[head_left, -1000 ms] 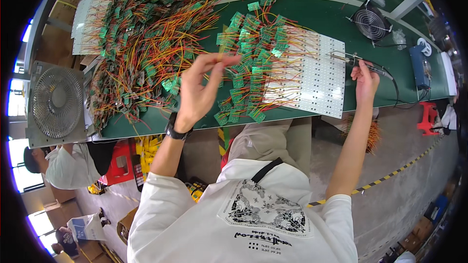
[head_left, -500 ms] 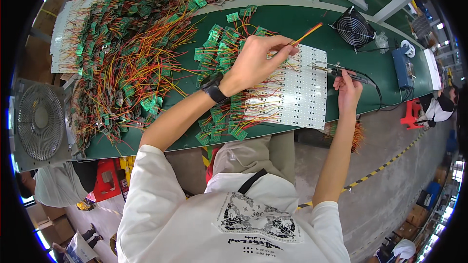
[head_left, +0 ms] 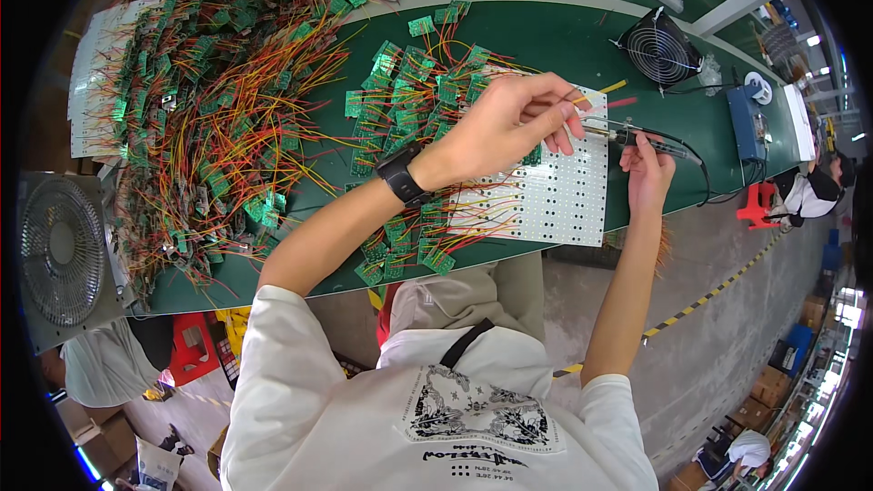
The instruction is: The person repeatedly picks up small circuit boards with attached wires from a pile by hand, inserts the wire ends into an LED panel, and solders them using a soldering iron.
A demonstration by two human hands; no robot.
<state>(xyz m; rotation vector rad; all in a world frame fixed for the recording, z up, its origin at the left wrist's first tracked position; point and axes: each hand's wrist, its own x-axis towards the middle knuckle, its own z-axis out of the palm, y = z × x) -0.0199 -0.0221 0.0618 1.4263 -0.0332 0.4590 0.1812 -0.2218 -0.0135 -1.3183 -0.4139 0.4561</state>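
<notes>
Head view: how do the 2 hands stand?

Left hand (head_left: 514, 127), just right of centre in the upper half: fingers narrow, pinching red and yellow wires (head_left: 615, 86). Their ends point right, near the upper right corner of the white panel (head_left: 568, 195).

And that small green board (head_left: 532, 156)?

It shows just below those fingers; I cannot tell whether it hangs from them.

Right hand (head_left: 647, 173)?

Further right, fingers curled around a soldering iron (head_left: 680, 152), its tip pointing left, over the panel's right edge.

What lies about?

Left of the panel, wired green boards (head_left: 396, 109) on the green worktop (head_left: 564, 27); a heap of wired boards (head_left: 209, 109), upper left; a black fan (head_left: 659, 50), upper right; a blue box (head_left: 746, 123) beyond.
</notes>
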